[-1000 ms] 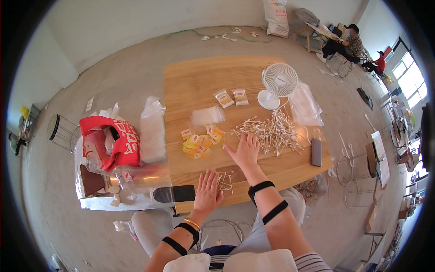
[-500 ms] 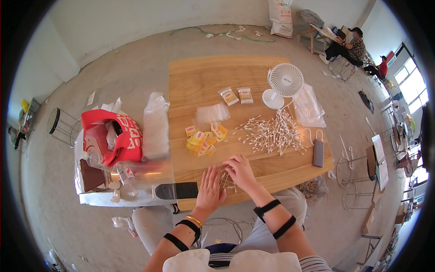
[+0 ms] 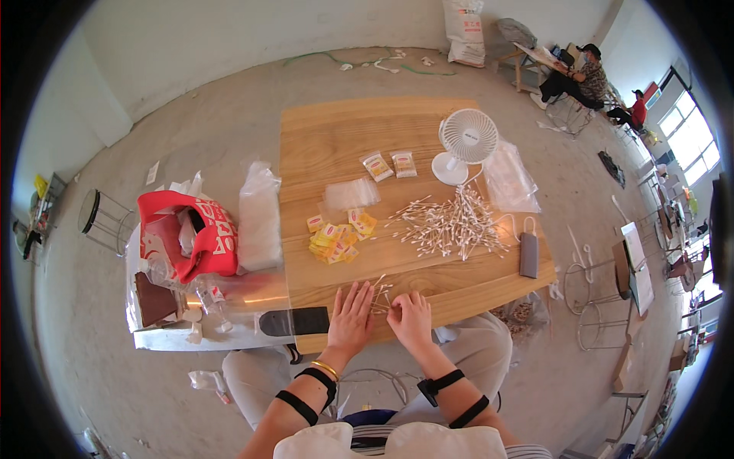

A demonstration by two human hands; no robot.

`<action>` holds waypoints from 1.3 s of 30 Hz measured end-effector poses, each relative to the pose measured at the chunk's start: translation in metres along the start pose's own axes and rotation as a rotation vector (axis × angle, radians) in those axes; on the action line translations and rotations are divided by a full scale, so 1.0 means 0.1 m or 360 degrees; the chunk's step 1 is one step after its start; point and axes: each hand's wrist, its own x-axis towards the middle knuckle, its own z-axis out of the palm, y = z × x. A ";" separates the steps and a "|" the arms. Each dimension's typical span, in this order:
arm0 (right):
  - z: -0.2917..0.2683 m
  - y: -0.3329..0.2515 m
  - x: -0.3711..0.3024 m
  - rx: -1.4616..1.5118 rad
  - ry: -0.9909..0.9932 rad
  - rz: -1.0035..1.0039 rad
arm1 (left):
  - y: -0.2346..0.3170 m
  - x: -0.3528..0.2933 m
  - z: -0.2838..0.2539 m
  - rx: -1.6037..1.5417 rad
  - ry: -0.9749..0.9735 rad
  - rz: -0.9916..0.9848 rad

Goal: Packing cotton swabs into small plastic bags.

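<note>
My left hand (image 3: 351,315) lies flat at the near edge of the wooden table, fingers stretched out and side by side. Along its right side is a small bunch of white-tipped cotton swabs (image 3: 381,294), partly hidden by my hands. My right hand (image 3: 411,315) is closed just right of that bunch, thumb and fingertips pinched at the swab ends; exactly how many they hold is hidden. Farther off lies a large loose pile of cotton swabs (image 3: 451,222). Left of the pile are yellow paper cards (image 3: 334,242) and a stack of clear small bags (image 3: 352,193).
Two filled packets (image 3: 376,166) lie beyond the bags. A white fan (image 3: 468,138) stands at the back right, near clear plastic bags (image 3: 511,177) and a grey power bank (image 3: 528,255). At left, a red bag (image 3: 195,233) sits on a side surface. Other people sit far right.
My right hand has drawn back toward the near edge and slightly right, uncovering more of the small swab bunch. My left hand stays flat beside it. The whole view has shifted slightly.
</note>
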 end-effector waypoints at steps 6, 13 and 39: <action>0.03 0.04 0.00 0.0031 -0.0014 0.0080 | -0.03 -0.01 0.04 -0.0119 0.0112 -0.0011; 0.05 0.07 0.04 -0.0061 -0.0001 0.0120 | -0.08 -0.02 0.05 -0.0527 0.0349 -0.0032; -0.24 0.28 0.47 -0.0066 -0.0340 -0.0757 | -0.09 -0.04 0.07 -0.0494 0.0420 -0.0002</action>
